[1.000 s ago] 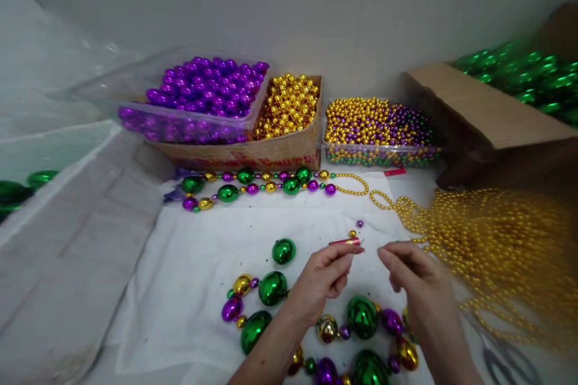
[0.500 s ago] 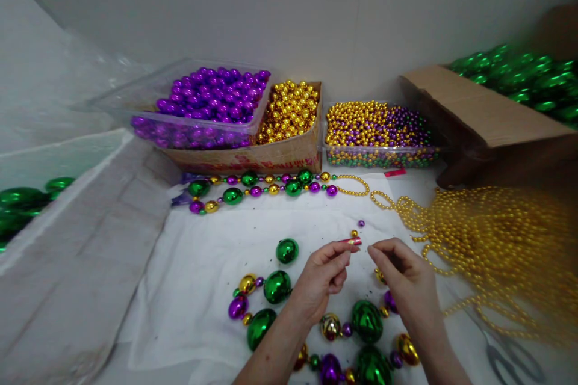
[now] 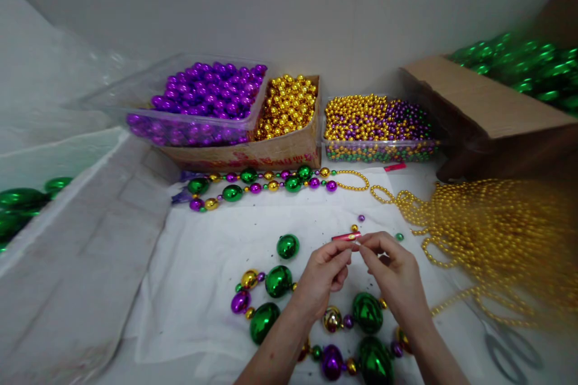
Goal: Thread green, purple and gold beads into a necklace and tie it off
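Fingers: thumb and fingertips together on left hand (image 3: 327, 271) and right hand (image 3: 395, 264), their tips meeting; what they pinch is too small to tell.
Ball garland (image 3: 368, 313): on white cloth (image 3: 203, 264), below and left of the hands, partly hidden by the forearms.
Red tube (image 3: 345, 236): just beyond the left fingertips.
Loose: 1 green ball (image 3: 288, 246), left of the hands; 1 gold bead (image 3: 354, 228) and 1 purple bead (image 3: 361, 218) farther out.
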A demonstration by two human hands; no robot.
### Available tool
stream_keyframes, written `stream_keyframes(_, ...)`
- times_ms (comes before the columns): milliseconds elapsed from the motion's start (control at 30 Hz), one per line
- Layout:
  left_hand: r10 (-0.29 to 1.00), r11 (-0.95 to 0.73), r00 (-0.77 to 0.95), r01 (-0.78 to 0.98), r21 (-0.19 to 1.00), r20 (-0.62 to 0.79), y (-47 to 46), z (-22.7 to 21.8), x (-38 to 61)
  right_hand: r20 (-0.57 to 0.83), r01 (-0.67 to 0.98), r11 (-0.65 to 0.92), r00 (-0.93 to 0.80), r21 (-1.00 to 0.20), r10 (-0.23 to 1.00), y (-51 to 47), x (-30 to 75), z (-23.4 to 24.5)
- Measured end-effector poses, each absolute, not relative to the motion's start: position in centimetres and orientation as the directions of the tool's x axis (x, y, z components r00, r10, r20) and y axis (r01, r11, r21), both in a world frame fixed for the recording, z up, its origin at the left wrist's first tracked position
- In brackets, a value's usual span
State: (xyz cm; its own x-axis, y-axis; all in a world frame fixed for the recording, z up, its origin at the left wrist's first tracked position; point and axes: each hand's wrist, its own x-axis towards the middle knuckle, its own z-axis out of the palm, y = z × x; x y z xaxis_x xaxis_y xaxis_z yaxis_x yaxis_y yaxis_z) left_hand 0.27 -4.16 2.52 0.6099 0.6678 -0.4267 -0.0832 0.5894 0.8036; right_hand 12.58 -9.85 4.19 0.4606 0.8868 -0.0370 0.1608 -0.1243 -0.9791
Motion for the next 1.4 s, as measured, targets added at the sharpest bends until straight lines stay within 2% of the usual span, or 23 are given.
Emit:
stream_keyframes(167,0.672,0.589,0.597,-0.070,0.805,-0.439,-4.16,2.48,0.20,-0.105,0.064,-0.150,0.455,-0.987,0.884,-9.72,12.36,4.28)
stream_keyframes(1133,0.684,0.556,0.593,-0.045,0.830,-0.425,-4.32,1.81,0.03,-0.104,0.073,-0.155,0.460,-0.985,0.882,-9.92,12.26,3.77)
stream_keyframes(1400,0.706,0.453,0.585,0.062,0.889,-0.400,-4.28,1.63,-0.23,-0.131,0.065,-0.181,0.464,-0.981,0.876,-10.09,12.31,3.60)
